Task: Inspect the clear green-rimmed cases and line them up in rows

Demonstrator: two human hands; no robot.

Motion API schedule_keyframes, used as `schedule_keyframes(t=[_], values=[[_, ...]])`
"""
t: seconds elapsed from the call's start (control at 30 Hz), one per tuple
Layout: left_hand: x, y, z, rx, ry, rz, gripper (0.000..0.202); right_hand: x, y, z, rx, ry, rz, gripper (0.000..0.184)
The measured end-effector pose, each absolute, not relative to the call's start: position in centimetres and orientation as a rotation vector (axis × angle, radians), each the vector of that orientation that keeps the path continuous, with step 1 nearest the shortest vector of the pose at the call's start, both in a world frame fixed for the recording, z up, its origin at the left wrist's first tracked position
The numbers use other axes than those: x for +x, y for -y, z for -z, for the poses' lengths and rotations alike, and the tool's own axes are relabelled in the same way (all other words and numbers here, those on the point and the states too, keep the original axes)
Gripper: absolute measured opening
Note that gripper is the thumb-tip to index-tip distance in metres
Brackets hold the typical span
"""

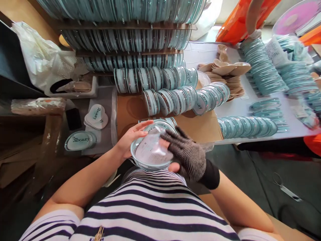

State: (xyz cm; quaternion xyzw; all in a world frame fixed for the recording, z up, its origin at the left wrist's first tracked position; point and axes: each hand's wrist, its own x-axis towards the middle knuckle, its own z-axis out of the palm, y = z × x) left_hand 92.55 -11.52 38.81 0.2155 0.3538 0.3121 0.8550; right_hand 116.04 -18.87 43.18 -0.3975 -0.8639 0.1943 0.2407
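In front of my striped shirt I hold a rounded clear plastic case (146, 152) with a printed white card inside. My bare left hand (131, 139) grips its left rim, fingers along the far edge. My right hand (188, 154), in a grey-and-black knit glove with bare fingertips, lies across the case's right side, its thumb at the near edge. Just beyond, more cases (173, 120) are partly hidden behind the held one. To the left lie a case marked "beauty" (80, 140) and a small pile of printed white cards (96, 117).
Rows of upright cases (173, 100) stand on the cardboard (198, 129), with full racks (125, 40) behind. Beige teardrop-shaped pieces (225, 68) are heaped at the right. Stacked cases (263, 67) cover the white table further right, where another person's arm (253, 16) reaches in.
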Motion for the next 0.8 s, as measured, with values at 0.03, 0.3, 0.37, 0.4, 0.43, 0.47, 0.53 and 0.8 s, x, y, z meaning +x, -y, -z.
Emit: schedule_keyframes(t=[0.03,0.3,0.37,0.4,0.43,0.47,0.53,0.8], values=[[92.7,11.5,-38.6,0.429,-0.738,-0.636,0.041,115.6,19.0,-43.5,-0.938,2.415,-0.61,0.075],[92.3,10.9,-37.6,0.221,-0.671,-0.511,0.04,115.5,18.5,-43.6,-0.899,2.402,-0.392,0.061],[91.2,10.3,-37.1,0.178,-0.633,-0.462,0.039,115.2,17.7,-42.7,-0.927,2.429,-0.258,0.055],[90.5,9.9,-36.9,0.161,-0.615,-0.457,0.038,114.9,17.2,-42.2,-1.004,2.421,-0.208,0.058],[89.7,9.6,-36.8,0.155,-0.601,-0.472,0.039,114.5,16.4,-41.9,-1.106,2.406,-0.187,0.062],[88.8,9.2,-36.7,0.164,-0.597,-0.512,0.044,113.9,15.4,-41.6,-1.212,2.389,-0.192,0.066],[87.4,8.3,-36.8,0.225,-0.627,-0.699,0.063,112.2,12.8,-41.3,-1.421,2.338,-0.235,0.074],[90.1,2.2,-32.0,0.749,-1.003,-1.133,0.072,103.1,1.4,-37.2,-1.864,2.167,-0.545,0.087]])
